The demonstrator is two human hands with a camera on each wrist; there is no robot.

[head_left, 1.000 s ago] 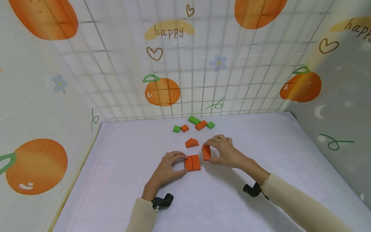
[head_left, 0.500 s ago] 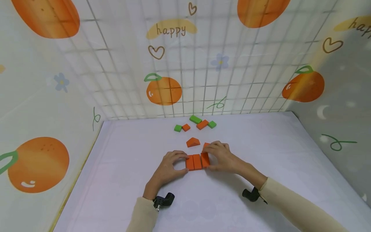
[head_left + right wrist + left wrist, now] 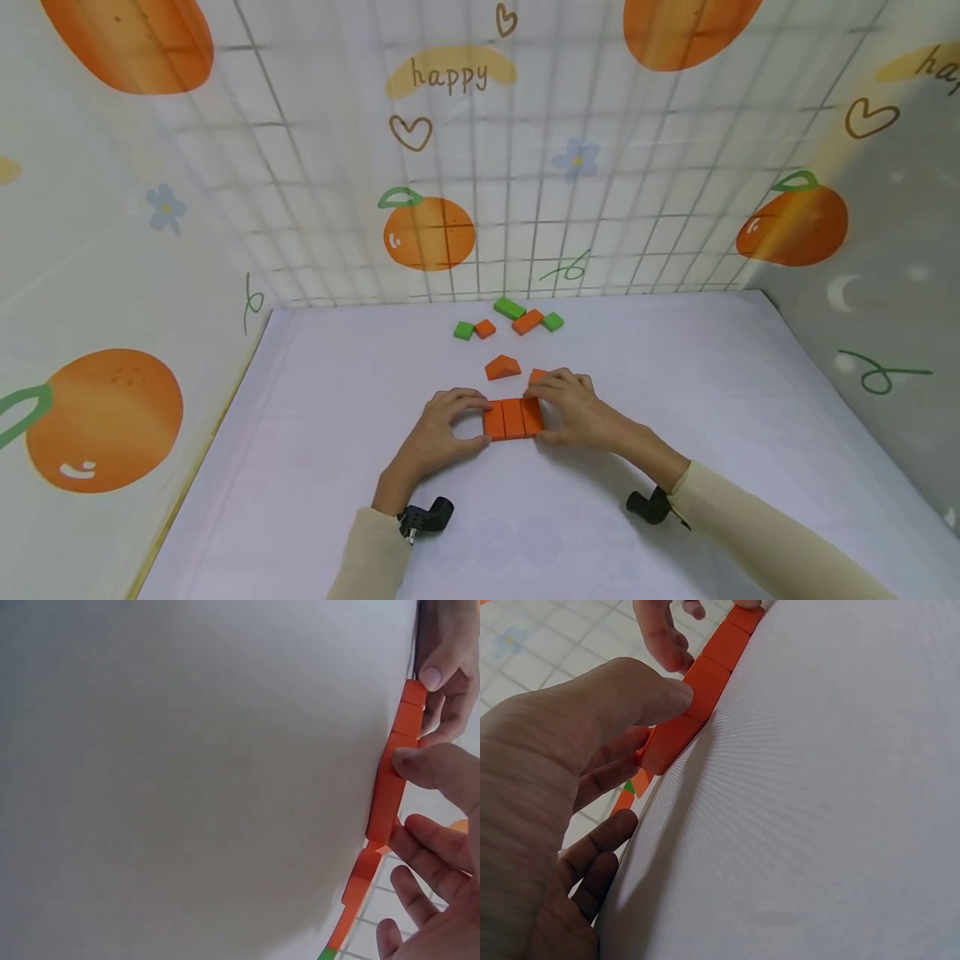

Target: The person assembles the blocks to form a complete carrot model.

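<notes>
Just our side of the orange wedge (image 3: 502,367), our left hand (image 3: 438,432) and right hand (image 3: 581,412) each pinch an end of the orange row (image 3: 513,419), whose long axis runs between them.

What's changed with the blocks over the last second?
The right hand has brought its orange block left, closing the gap to the other two orange blocks; the three now form a row. Nothing was let go: that hand still holds its block. The left hand stays at the row's left end; the orange wedge and back blocks look unmoved.
</notes>
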